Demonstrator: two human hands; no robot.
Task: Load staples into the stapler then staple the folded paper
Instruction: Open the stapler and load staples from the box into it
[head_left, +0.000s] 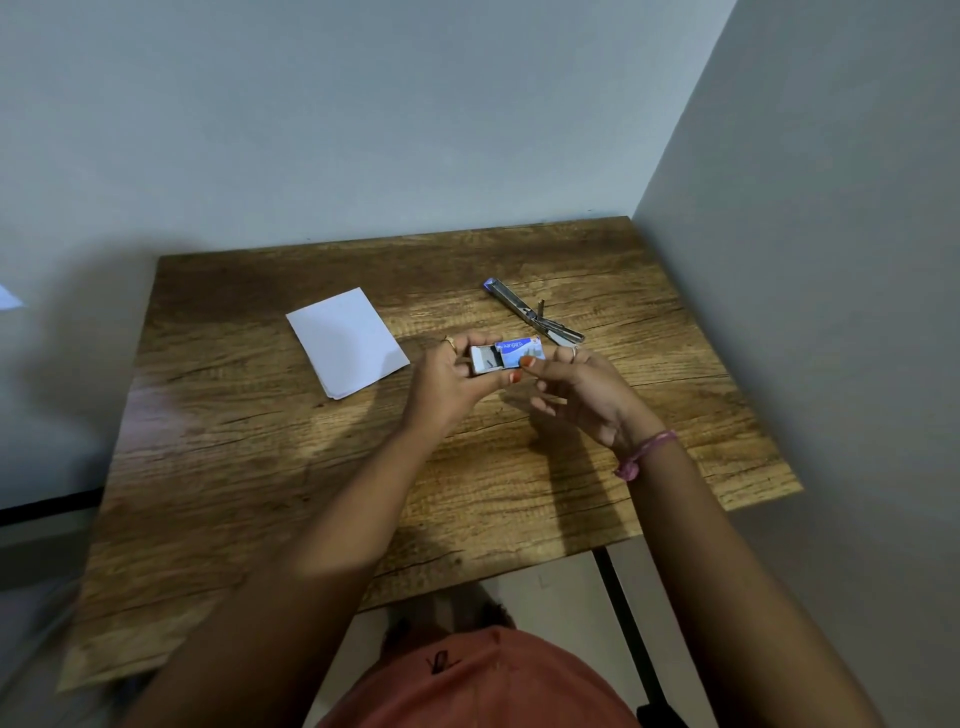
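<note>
The staple box (506, 354) is partly covered by the fingers of both hands, and what lies in its slid-out tray is too small to tell. The left hand (451, 382) hides the box's underside. The tabletop (249, 467) blurs toward its near left corner. A white scrap (8, 297) is cut off by the left edge.

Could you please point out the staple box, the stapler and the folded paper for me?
staple box (514, 351): head view, on its blue printed sleeve.
stapler (524, 312): head view, on the metal body, lying opened flat.
folded paper (345, 340): head view, on the white top face.
</note>
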